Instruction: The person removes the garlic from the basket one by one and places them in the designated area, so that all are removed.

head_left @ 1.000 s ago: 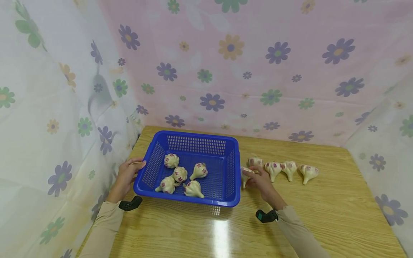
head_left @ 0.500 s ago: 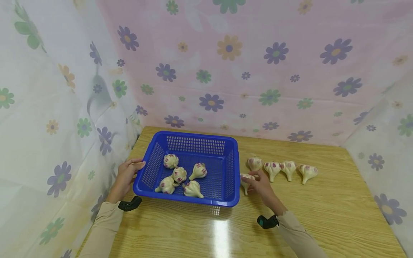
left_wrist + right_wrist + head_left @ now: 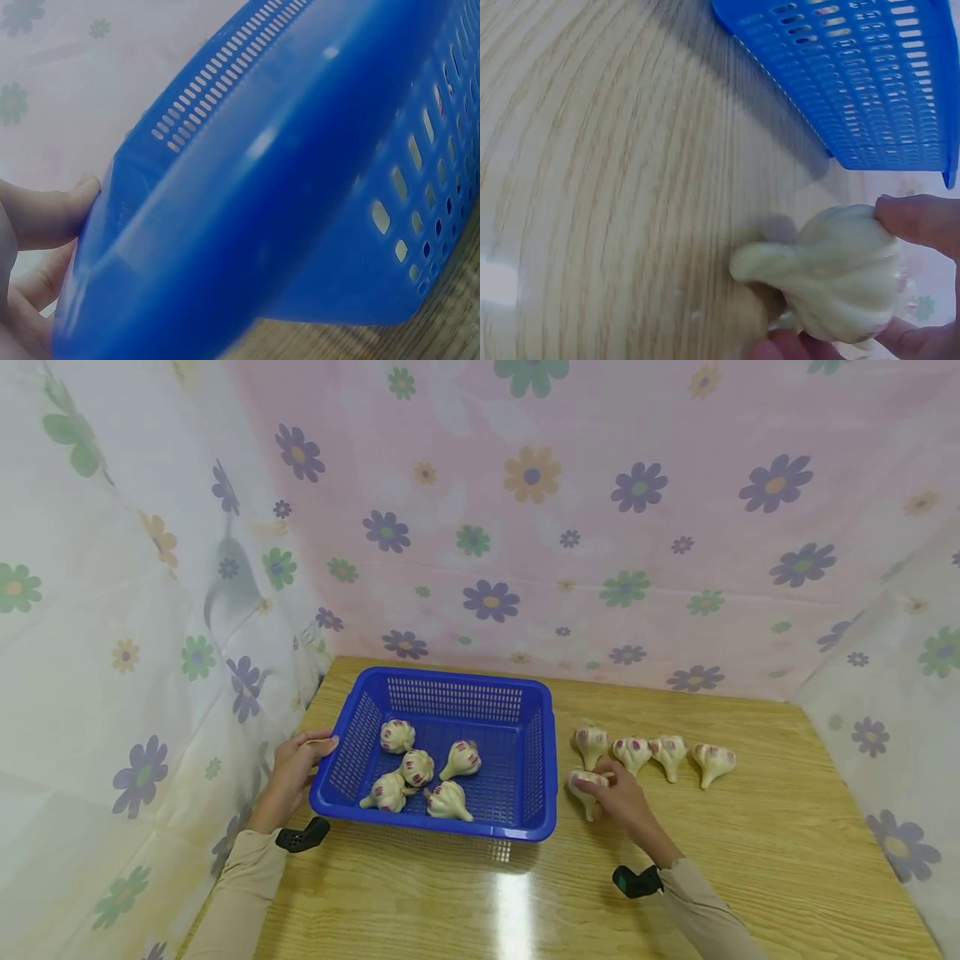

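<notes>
A blue plastic basket (image 3: 431, 827) with slotted walls stands on the table, several garlic bulbs (image 3: 417, 767) lying inside it. At its left rim my left hand (image 3: 291, 770) grips the edge, thumb (image 3: 56, 214) on top in the left wrist view. Just right of the basket, my right hand (image 3: 624, 797) pinches a garlic bulb (image 3: 587, 787) between thumb and fingers. In the right wrist view that bulb (image 3: 840, 274) has its stem pointing left, apart from the basket wall. Whether it touches the table I cannot tell.
Behind and right of my right hand, several more garlic bulbs (image 3: 670, 753) lie in a rough row on the wooden table (image 3: 772, 843). A flowered pink cloth (image 3: 555, 568) hangs along the back, and a white flowered cloth (image 3: 165, 710) on the left.
My right hand has drawn the pinched garlic bulb toward the table's front and slightly right, away from the basket and the row behind. The left hand stays on the rim.
</notes>
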`<state>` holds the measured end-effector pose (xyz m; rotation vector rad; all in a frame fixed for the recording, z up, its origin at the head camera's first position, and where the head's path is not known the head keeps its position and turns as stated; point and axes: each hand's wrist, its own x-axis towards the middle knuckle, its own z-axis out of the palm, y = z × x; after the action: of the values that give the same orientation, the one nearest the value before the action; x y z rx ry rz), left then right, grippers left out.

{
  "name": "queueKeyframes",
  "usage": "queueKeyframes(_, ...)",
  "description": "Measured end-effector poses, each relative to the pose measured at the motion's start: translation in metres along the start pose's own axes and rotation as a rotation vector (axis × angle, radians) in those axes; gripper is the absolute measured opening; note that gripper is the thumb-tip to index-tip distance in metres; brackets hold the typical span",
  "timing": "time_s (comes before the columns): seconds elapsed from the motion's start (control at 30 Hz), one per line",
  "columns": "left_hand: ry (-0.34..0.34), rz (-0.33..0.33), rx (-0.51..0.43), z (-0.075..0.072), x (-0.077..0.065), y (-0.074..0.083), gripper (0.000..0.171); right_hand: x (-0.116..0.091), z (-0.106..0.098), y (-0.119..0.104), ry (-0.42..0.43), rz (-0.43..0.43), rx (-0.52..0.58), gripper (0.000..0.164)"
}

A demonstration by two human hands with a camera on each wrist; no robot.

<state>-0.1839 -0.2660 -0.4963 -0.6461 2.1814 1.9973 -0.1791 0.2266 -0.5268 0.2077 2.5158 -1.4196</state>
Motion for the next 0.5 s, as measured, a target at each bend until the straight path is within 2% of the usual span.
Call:
queueKeyframes(0.1,-0.013,0.025,-0.008,-0.001,0.001,-0.003,0.045,-0.002,-0.006,0.001,-0.003,-0.029,-0.066,0.057)
queueKeyframes(0.2,-0.025,0.044,-0.009,-0.002,0.001,-0.003,0.047,-0.002,-0.012,0.000,-0.019,-0.044,-0.084,0.058)
queueKeyframes(0.33,-0.009,0.020,0.003,-0.001,0.000,-0.001,0.046,0.000,-0.020,-0.008,-0.018,-0.073,-0.081,0.057)
queueKeyframes(0.5,-0.008,-0.013,0.008,0.000,-0.001,0.003,0.047,0.002,-0.031,-0.030,0.018,-0.175,-0.059,0.050)
